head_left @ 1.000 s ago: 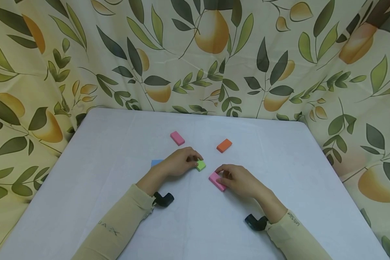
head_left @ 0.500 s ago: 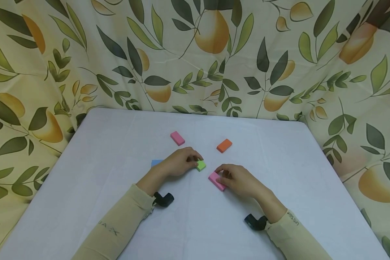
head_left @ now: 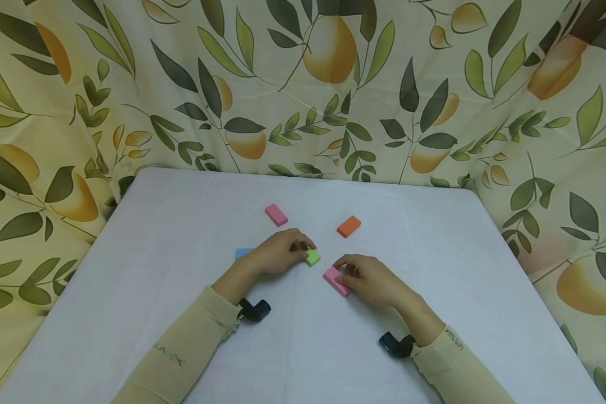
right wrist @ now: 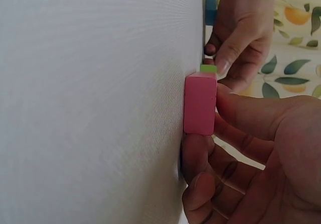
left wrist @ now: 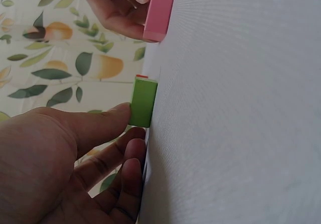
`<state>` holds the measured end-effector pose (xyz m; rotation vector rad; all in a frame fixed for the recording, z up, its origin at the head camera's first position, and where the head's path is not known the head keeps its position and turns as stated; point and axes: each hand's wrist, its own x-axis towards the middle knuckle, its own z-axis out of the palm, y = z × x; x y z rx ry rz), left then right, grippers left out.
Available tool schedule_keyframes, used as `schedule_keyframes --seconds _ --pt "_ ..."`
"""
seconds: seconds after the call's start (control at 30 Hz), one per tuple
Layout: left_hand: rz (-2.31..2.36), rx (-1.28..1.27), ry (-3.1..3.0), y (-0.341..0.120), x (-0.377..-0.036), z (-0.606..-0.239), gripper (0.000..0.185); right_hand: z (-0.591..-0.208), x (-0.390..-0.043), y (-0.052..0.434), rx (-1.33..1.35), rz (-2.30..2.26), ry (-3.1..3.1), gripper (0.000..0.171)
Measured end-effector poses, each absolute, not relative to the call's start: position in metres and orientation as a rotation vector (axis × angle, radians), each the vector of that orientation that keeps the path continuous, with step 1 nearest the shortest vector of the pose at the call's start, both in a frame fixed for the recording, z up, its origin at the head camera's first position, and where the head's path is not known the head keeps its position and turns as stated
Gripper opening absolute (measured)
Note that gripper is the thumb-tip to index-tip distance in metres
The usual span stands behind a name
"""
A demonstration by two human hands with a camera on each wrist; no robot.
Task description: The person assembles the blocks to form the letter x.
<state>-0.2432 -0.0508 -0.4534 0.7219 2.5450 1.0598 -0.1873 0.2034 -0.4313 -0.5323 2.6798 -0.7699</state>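
Observation:
My left hand (head_left: 280,251) pinches a small green block (head_left: 312,258) that lies on the white table, its far part hidden under the fingers. In the left wrist view the thumb presses on one face of the green block (left wrist: 143,102). To its right, my right hand (head_left: 373,279) holds a pink rectangular block (head_left: 336,280) between thumb and fingers. The right wrist view has this pink block (right wrist: 199,105) standing against the cloth, the thumb on its upper face. A short gap separates the two held blocks in the head view.
Farther back on the white tablecloth (head_left: 182,224) lie another pink block (head_left: 276,215) and an orange block (head_left: 349,226). A blue block (head_left: 243,252) is partly hidden behind my left wrist. A patterned curtain (head_left: 293,101) hangs behind the table.
My right hand and its pink block have crept very slightly left, toward the green block. The left hand and the other blocks keep their places.

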Motion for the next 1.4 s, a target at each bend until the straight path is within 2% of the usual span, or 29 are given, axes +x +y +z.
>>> schedule_keyframes --seconds 1.4 --pt "1.025 0.734 2.567 -0.0497 -0.2453 -0.4548 0.023 -0.4314 -0.1913 0.2004 -0.527 -0.774 2.668 0.026"
